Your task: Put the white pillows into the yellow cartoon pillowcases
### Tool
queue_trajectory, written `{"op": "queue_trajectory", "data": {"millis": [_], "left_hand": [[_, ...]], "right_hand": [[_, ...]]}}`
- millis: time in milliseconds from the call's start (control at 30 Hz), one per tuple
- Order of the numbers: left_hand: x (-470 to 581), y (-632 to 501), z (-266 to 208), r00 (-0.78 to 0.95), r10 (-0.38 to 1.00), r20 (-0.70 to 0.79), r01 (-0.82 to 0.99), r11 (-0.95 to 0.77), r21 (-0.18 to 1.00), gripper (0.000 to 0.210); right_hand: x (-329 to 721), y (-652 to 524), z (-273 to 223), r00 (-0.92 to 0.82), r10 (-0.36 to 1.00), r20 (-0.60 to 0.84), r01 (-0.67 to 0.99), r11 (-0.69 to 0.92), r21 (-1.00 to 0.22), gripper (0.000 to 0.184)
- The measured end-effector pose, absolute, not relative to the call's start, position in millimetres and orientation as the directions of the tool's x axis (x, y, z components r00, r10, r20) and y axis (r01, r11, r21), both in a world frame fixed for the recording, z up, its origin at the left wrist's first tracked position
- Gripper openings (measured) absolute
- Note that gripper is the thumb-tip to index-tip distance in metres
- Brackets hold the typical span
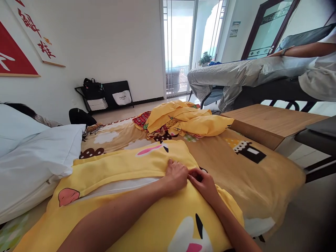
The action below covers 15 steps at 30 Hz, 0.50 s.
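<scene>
A yellow pillowcase [157, 217] with printed cartoon figures lies across the bed in front of me. Through a long slit in it shows a strip of white filling [126, 184], perhaps a pillow. My left hand [177, 175] is closed on the cloth by the slit's right end, its forearm crossing over the case. Just to the right, my right hand [203, 182] pinches the same edge with thumb and fingers, the two hands nearly touching. Whether a zip lies between the fingertips is hidden.
White pillows [39, 154] are piled at the left. Bunched yellow cloth [183, 120] rests farther back on the brown patterned blanket [236, 175]. A wooden board [275, 119] borders the bed's right side. Beyond it, another person's arm [301, 50] reaches over a plastic-covered table [244, 71].
</scene>
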<state>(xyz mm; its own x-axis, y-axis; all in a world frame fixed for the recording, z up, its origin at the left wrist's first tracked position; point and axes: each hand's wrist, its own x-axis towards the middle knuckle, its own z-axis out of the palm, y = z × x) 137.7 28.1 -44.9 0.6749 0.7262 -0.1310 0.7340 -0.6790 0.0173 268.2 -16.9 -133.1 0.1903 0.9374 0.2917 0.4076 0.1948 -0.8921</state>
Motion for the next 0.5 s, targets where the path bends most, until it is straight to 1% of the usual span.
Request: {"op": "queue_trajectory", "data": {"millis": [200, 367, 500], "left_hand": [[130.8, 37.2, -52.7, 0.685, 0.717, -0.128, 0.729, -0.678, 0.098, 0.028], [131.9, 38.9, -56.6, 0.648, 0.754, -0.106, 0.759, -0.628, 0.170, 0.030], [133.3, 40.9, -55.5, 0.611, 0.780, -0.133, 0.786, -0.579, 0.216, 0.030]], "right_hand": [[269.2, -17.8, -134.9, 0.141, 0.938, 0.316, 0.398, 0.238, -0.886, 0.028], [269.5, -16.8, -136.4, 0.145, 0.937, 0.317, 0.445, 0.224, -0.867, 0.033], [269.9, -15.7, -138.7, 0.170, 0.943, 0.285, 0.446, 0.185, -0.876, 0.037]]}}
